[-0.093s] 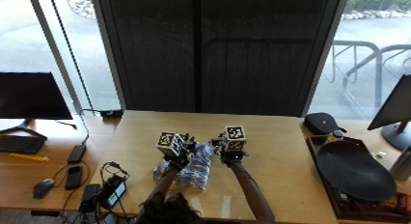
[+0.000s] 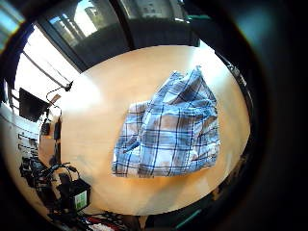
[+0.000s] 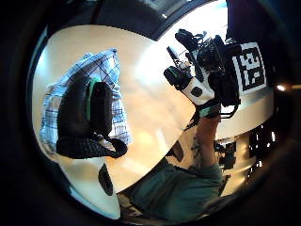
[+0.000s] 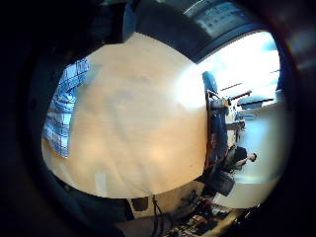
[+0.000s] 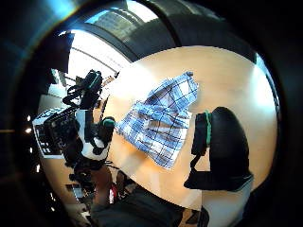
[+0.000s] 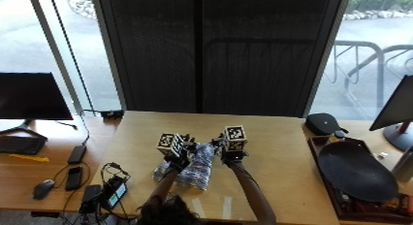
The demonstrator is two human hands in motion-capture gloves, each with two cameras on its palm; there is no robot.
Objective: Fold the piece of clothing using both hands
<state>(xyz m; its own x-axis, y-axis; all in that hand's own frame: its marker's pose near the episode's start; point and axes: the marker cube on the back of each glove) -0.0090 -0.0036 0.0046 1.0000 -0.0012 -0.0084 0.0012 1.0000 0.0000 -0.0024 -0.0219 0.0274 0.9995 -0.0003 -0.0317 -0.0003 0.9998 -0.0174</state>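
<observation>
Blue-and-white plaid shirt (image 6: 194,168) is lying bunched on the bench (image 6: 284,152); I'm hovering my left hand (image 6: 177,152) and right hand (image 6: 227,148), grasp unclear, aiming for opposite edges.

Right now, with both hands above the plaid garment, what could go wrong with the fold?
The plaid garment lies bunched and uneven on the table, so a fold begun now may trap creases. Neither the left hand nor the right hand seems to touch the cloth; a hasty grip might catch only one layer. The garment sits toward the table's near edge and could slide off.
</observation>
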